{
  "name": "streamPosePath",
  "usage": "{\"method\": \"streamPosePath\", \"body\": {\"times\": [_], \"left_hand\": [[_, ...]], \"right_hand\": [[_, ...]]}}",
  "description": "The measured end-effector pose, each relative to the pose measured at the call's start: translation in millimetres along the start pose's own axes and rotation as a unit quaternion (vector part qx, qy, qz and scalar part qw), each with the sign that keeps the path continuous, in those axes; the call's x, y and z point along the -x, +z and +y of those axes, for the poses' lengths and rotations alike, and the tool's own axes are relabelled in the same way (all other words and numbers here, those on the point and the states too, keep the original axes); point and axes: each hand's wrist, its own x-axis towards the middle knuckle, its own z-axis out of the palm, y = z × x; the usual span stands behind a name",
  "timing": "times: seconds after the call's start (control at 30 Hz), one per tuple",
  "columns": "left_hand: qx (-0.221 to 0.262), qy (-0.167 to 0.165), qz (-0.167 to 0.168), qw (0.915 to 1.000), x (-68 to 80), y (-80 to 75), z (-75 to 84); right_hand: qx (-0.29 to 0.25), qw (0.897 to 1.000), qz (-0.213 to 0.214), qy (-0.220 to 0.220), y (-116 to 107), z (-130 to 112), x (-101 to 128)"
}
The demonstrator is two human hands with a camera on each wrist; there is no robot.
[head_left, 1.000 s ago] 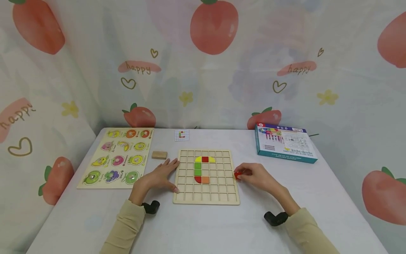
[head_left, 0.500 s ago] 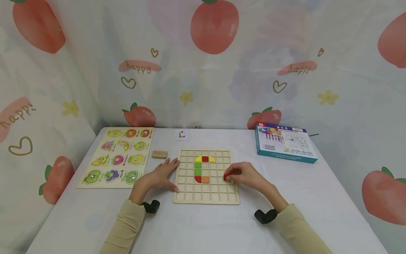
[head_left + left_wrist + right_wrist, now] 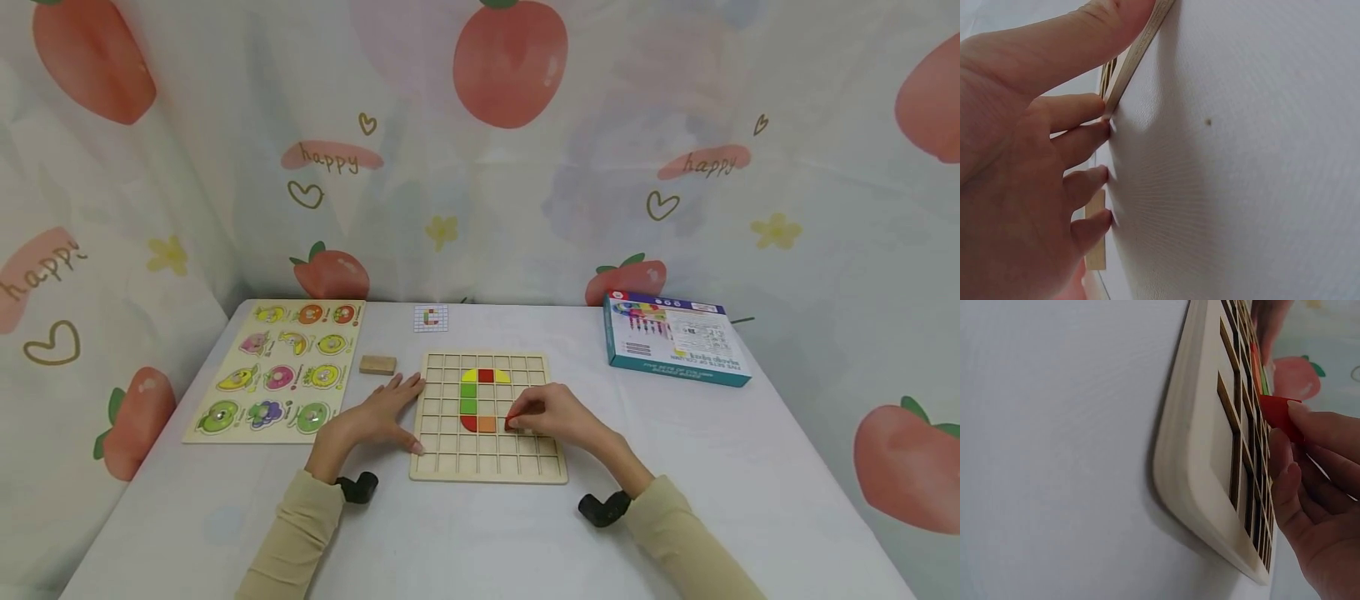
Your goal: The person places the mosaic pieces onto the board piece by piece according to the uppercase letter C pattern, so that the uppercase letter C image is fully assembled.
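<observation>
A wooden grid board [image 3: 442, 467] lies mid-table, with green, yellow, red and orange tiles set in its cells in a C-like shape. My right hand [image 3: 555, 414] pinches a red tile [image 3: 1282, 415] between thumb and fingertips, over the board just right of the orange tile [image 3: 487, 425]. In the right wrist view the red tile stands tilted close above the grid. My left hand [image 3: 375, 418] is spread flat, its thumb and fingertips at the board's left edge. The left wrist view shows the straight fingers [image 3: 1085, 140] along that edge.
A fruit puzzle board [image 3: 285, 375] lies at the left. Behind my left hand sits a small wooden block [image 3: 377, 365]. A patterned card [image 3: 431, 318] lies at the back, and a teal box [image 3: 675, 337] at the back right.
My right hand has moved left with the red tile, from beyond the board's right edge to beside the orange tile. My left hand has stayed in place.
</observation>
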Motion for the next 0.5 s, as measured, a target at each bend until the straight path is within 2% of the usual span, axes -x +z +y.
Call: {"method": "streamPosePath", "body": {"times": [0.5], "left_hand": [[0.004, -0.002, -0.002, 1.0000, -1.0, -0.4, 0.6]], "right_hand": [[0.041, 0.999, 0.008, -0.018, 9.7, -4.9, -8.1]]}}
